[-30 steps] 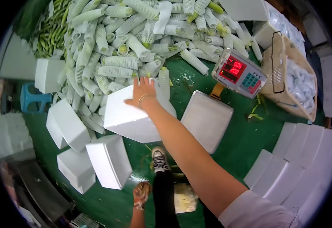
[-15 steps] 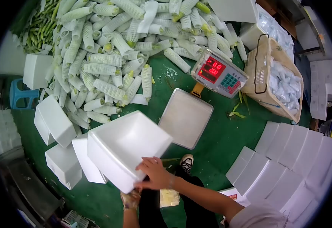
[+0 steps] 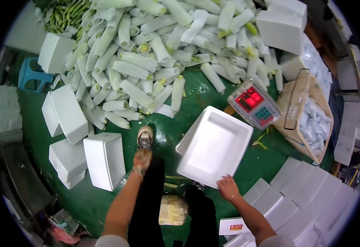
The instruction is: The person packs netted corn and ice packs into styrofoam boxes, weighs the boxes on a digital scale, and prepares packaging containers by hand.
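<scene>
An empty white foam box sits tilted over the weighing scale, open side up, hiding most of the metal plate. My right hand has its fingers on the box's lower right corner, gripping the rim. My left hand, in a stained glove or wrap, hangs over my leg near the shoe; its fingers are too blurred to read. The scale's display glows red behind the box. Beyond lies a large heap of produce in white foam netting.
White foam boxes lie at left near a blue stool. A beige crate of clear bags stands right. Stacked white boxes fill the lower right. A yellowish block lies between my legs.
The white box has moved from the heap's edge, past my legs, to over the scale. My left hand has come off it; my right hand has shifted right with it.
</scene>
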Tool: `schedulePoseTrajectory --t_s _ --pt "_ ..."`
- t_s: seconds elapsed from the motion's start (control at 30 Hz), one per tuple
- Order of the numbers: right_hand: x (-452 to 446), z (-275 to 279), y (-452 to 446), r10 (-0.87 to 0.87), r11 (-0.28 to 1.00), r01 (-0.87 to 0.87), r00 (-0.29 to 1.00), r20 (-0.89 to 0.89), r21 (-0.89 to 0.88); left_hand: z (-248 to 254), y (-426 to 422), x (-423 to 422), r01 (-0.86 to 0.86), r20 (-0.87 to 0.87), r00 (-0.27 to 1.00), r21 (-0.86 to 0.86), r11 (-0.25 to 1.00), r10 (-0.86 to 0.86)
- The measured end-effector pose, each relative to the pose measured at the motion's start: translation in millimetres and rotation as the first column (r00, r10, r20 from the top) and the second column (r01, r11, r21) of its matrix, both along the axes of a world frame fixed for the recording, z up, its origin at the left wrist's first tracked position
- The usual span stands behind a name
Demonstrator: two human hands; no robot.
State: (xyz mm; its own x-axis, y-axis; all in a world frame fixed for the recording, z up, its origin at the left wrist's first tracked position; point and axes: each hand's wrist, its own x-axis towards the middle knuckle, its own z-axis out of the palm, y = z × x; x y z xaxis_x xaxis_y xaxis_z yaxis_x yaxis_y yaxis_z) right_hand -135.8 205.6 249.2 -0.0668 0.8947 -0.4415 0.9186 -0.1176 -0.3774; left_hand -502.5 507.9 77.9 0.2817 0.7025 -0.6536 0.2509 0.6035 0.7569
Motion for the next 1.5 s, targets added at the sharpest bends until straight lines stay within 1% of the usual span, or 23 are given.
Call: schedulePoseTrajectory --t_s 0.03,0.1,0.13,0.2,0.23,0.3,0.37,0.47,0.53,0.6,0.7,0.8,0.87,0.93,1.0,1.1,1.2,1.33,1.37,1.4,1.43,1.47,1.5 --pt "-6.2 -16.3 -10.3 -0.042 0.999 0.044 0.995 0.09 -0.016 -29.2 43.3 -12.5 -0.019 0.059 0.998 0.099 0.995 0.013" --pt "-20.9 3.9 13.9 -0.23 0.971 0.236 0.964 0.135 -0.026 -33.8 126.9 -0.7 0.324 -0.4 0.895 0.28 0.904 -0.197" --pt "-28.2 13.8 45.8 -0.323 0.944 0.329 0.937 0.135 -0.026 -41.2 168.0 17.3 0.55 -0.617 0.744 0.35 0.758 -0.255" --pt "-48.1 31.5 115.4 -0.526 0.849 0.522 0.85 -0.029 -0.086 -55.5 231.4 47.6 0.906 -0.948 0.309 0.27 0.325 -0.072" --pt "-58.0 37.5 151.2 -0.602 0.797 0.588 0.792 -0.103 -0.138 -69.1 249.4 67.9 0.735 -0.873 0.476 0.326 0.594 -0.109" --pt "-74.1 27.4 255.0 -0.622 0.771 0.635 0.734 -0.273 -0.049 -117.3 281.5 106.9 0.503 -0.785 0.601 0.229 0.833 -0.147" --pt "-79.5 0.6 369.1 -0.54 0.794 0.607 0.726 -0.425 0.028 -169.5 303.4 132.7 0.464 -0.78 0.582 0.086 0.881 -0.23" --pt "-84.9 -69.0 543.2 -0.385 0.757 0.574 0.778 -0.497 0.312 -165.0 299.4 157.9 0.319 -0.634 0.735 0.013 0.948 -0.239" --pt "-89.6 -118.1 641.2 -0.343 0.701 0.467 0.883 -0.32 0.539 -133.6 277.7 148.7 0.066 -0.386 0.918 -0.076 0.995 -0.09" --pt "-105.1 -144.1 693.8 -0.359 0.847 0.369 0.928 -0.101 0.382 -78.1 254.5 123.2 -0.253 -0.105 0.967 -0.339 0.906 0.231" --pt "-104.4 -174.5 700.3 -0.323 0.814 0.332 0.941 -0.104 0.477 11.0 232.9 61.6 -0.504 -0.027 0.738 -0.686 0.525 0.674" --pt "-113.4 -154.3 668.8 -0.399 0.783 0.484 0.873 -0.281 0.391 68.0 231.5 2.6 -0.502 0.029 0.456 -0.817 0.284 0.89" --pt "-136.8 -116.2 645.6 -0.271 0.879 0.386 0.888 -0.372 0.279 72.8 247.9 -16.1 -0.605 0.097 0.406 -0.717 0.347 0.909" --pt "-173.1 -104.2 638.8 -0.035 0.96 0.163 0.877 -0.48 0.227 55.6 272.4 -44.0 -0.628 0.02 0.553 -0.647 0.433 0.833" --pt "-213.2 -122.8 658.0 -0.049 0.997 0.074 0.876 -0.48 0.033 -4.1 275.1 -74.0 -0.643 -0.007 0.742 -0.29 0.709 0.67" --pt "-253.6 -197.0 707.3 -0.152 0.917 -0.045 0.878 -0.454 -0.395 -55.5 322.3 -65.7 -0.724 0.0 0.627 -0.371 0.582 0.779" --pt "-259.2 -217.0 702.9 -0.34 0.841 0.007 0.784 -0.52 -0.54 -94.6 328.4 -66.8 -0.737 0.032 0.529 -0.479 0.478 0.848" --pt "-219.8 -169.2 614.1 -0.542 0.835 0.277 0.566 -0.621 -0.476 -11.9 290.4 -56.2 -0.595 0.107 0.725 -0.401 0.697 0.681" --pt "-199.3 -135.8 579.3 -0.599 0.8 0.336 0.393 -0.698 -0.498 -13.9 251.3 -76.7 -0.483 0.203 0.807 -0.314 0.817 0.555" --pt "-193.6 -128.2 521.7 -0.652 0.728 0.474 0.256 -0.714 -0.495 -24.7 221.1 -89.8 -0.357 0.29 0.866 -0.213 0.91 0.407" --pt "-174.9 -94.8 475.6 -0.732 0.619 0.5 0.086 -0.676 -0.606 19.0 215.2 -54.3 -0.18 0.262 0.934 -0.238 0.955 0.241" --pt "-155.4 -59.9 427.6 -0.785 0.518 0.575 0.028 -0.619 -0.632 75.5 202.5 -3.7 0.008 0.237 0.97 -0.274 0.962 0.059" --pt "-139.8 -19.1 386.3 -0.873 0.294 0.6 -0.148 -0.464 -0.744 98.2 183.7 45.9 0.271 0.284 0.945 -0.404 0.874 -0.162"
